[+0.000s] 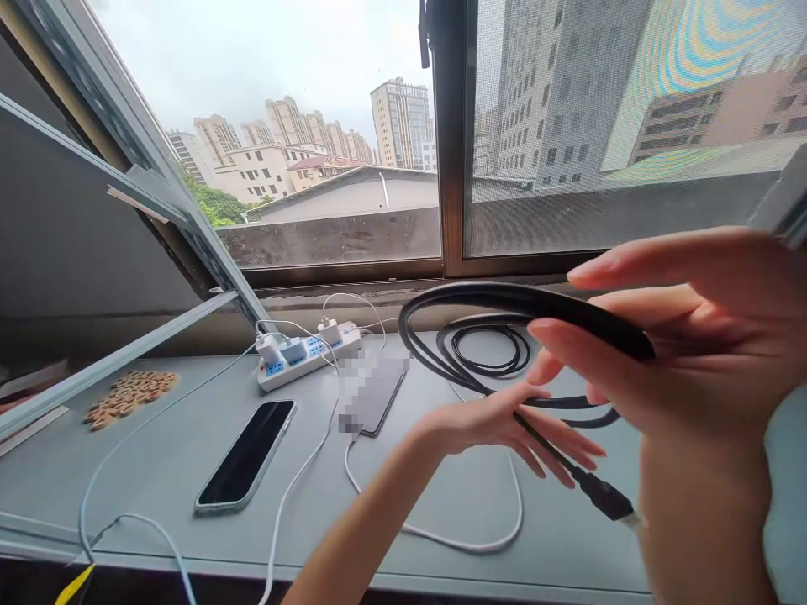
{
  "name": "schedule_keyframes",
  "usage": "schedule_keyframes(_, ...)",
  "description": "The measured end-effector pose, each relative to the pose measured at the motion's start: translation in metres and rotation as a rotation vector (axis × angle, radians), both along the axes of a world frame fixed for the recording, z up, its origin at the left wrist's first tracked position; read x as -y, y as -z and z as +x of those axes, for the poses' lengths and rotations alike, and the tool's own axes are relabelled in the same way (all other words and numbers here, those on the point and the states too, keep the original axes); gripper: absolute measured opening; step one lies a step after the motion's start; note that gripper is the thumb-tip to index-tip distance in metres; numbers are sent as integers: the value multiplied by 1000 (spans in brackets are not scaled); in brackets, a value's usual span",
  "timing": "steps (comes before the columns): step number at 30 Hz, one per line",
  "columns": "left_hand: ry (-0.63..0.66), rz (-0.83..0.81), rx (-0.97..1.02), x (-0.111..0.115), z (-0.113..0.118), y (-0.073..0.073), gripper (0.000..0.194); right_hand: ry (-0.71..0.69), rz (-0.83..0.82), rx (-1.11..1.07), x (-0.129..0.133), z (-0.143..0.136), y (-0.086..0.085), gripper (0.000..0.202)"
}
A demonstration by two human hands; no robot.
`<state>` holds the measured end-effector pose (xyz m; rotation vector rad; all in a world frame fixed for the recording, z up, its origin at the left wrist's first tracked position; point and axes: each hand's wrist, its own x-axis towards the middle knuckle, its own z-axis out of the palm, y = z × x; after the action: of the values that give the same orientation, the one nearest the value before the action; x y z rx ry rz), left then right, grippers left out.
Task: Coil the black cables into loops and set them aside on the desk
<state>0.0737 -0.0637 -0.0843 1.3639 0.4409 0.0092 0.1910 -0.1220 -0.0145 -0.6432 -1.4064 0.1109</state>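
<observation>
A coiled black cable (504, 296) hangs in the air at right of centre, and my right hand (681, 336) grips its near side between thumb and fingers. My left hand (523, 424) is below the coil, its fingers spread, with the cable's end running across it. The black plug (605, 494) points down to the right, with a pale tip. Behind the held coil, a second, thinner black cable coil (490, 351) lies on the grey desk (454, 512).
A white power strip (308, 357) with chargers stands near the window. Two phones (245, 458) (383, 391) lie on the desk, white cables (466, 548) loop around them, and a brown beaded mat (131, 398) is at left. Metal bars (119, 361) rise at the left.
</observation>
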Motion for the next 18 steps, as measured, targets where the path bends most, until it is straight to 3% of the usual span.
schedule_keyframes(5, -405, 241, 267, -13, 4, -8, 37, -8, 60, -261, -6, 2, 0, 19)
schedule_keyframes(9, -712, 182, 618, -24, 6, -26, 21, -191, -36, -438, -24, 6, 0, 30)
schedule_keyframes(12, -852, 136, 759, -30, 4, -38, 29, -242, -92, -436, -42, 8, 3, 35)
schedule_keyframes(15, -918, 194, 778, -37, 0, -40, 31, -92, -121, -398, -57, 11, 9, 37)
schedule_keyframes(18, -931, 310, 751, -44, -5, -36, 32, 126, -143, -274, -62, 15, 15, 54)
